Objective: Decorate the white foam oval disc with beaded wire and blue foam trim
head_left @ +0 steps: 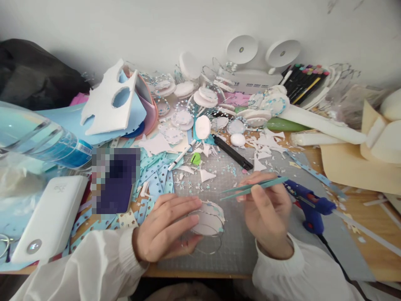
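Note:
My left hand [171,225] grips a round white foam disc [206,219] by its left side, fingers on top and thumb below. Small blue and white pieces line the disc's rim, and thin wire loops [214,251] hang around it. To the right, my right hand [266,209] pinches teal tweezers [253,187], their tips pointing left above the mat. The tweezer tips look slightly apart; whether they hold anything is too small to tell. Beneath both hands lies a grey cutting mat [236,259]. A blue glue gun [313,205] rests right of my right hand.
A black utility knife [233,152], a white pen [181,154] and foam scraps [206,175] lie beyond my hands. Decorated discs [205,97] crowd the back. At left are a power bank [52,217], a phone [115,184] and a plastic bottle [46,133].

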A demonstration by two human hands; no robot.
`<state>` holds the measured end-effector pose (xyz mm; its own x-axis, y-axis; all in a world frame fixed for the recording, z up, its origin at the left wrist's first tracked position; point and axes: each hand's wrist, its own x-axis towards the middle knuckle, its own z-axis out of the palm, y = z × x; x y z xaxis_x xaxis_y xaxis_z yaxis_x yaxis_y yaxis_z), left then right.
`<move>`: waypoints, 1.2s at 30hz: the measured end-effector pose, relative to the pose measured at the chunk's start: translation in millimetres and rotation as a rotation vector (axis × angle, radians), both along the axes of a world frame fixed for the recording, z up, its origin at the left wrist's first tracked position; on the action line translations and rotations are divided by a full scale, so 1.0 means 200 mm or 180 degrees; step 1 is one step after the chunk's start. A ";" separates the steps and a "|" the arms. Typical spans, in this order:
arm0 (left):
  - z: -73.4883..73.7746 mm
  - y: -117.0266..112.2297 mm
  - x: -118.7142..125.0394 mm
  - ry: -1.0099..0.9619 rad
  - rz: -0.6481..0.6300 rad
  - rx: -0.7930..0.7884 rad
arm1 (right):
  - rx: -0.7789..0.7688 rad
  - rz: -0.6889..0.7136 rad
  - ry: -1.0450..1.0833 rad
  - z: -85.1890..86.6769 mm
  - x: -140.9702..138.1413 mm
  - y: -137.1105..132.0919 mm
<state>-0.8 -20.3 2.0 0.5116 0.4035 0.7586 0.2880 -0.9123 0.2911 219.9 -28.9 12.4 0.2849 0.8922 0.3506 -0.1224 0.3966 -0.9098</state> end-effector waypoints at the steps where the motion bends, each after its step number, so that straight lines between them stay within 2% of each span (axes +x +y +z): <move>1: 0.00 0.00 0.00 0.0042 0.0007 0.0034 | -0.0026 -0.0003 -0.0012 0.00 0.00 0.00; 8: -0.02 0.00 -0.01 0.0133 -0.0055 0.0185 | 0.0179 0.0291 -0.0357 -0.02 0.00 -0.02; 13: -0.03 0.00 -0.01 0.0204 -0.0051 0.0206 | 0.0191 0.0298 -0.0429 -0.01 0.00 -0.01; 20: -0.04 -0.01 -0.01 0.0119 -0.0024 0.0276 | -0.0471 0.0497 -0.0124 -0.02 0.01 -0.01; 26: -0.05 -0.01 -0.02 0.0086 -0.0068 0.0201 | -0.0834 0.0672 0.0133 0.00 0.01 0.01; 32: -0.03 0.00 -0.01 0.0033 -0.0055 0.0203 | -0.1387 0.0472 0.0935 0.01 0.02 0.06; 36: -0.01 0.00 0.00 -0.0012 -0.0107 0.0209 | -0.1412 0.0295 0.1114 -0.02 0.03 0.09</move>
